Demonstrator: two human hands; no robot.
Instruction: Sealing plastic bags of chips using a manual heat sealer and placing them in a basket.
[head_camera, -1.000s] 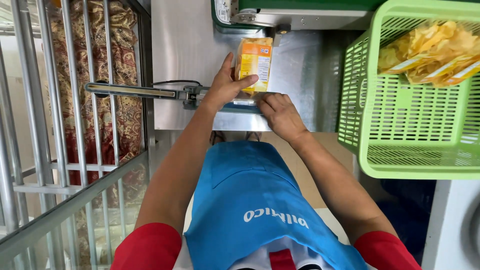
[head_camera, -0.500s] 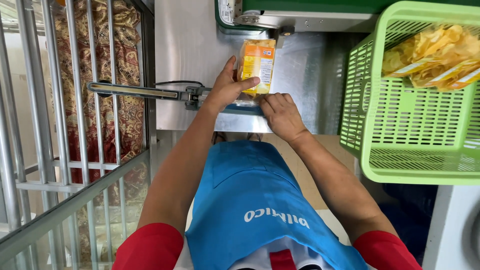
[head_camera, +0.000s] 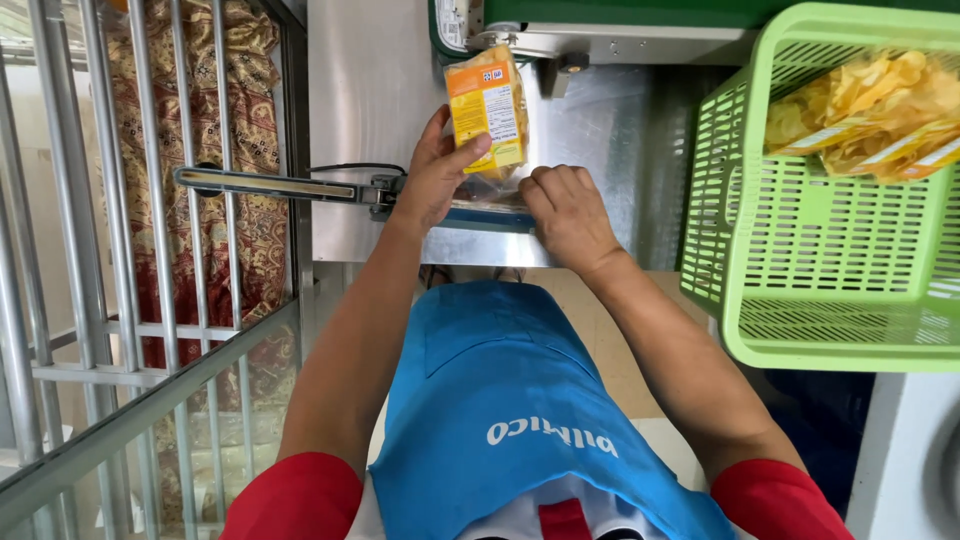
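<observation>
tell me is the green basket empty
No, the green basket holds clear bags of yellow chips piled at its far end.

Left hand (head_camera: 437, 178) raised, fingers curled in a grip; right hand (head_camera: 566, 210) knuckles-up, pressing down.

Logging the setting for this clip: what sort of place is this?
Probably a small snack-packing station. A bag sealer sits on a steel table, the left hand holds a chip packet, and a green basket holds filled packets.
</observation>
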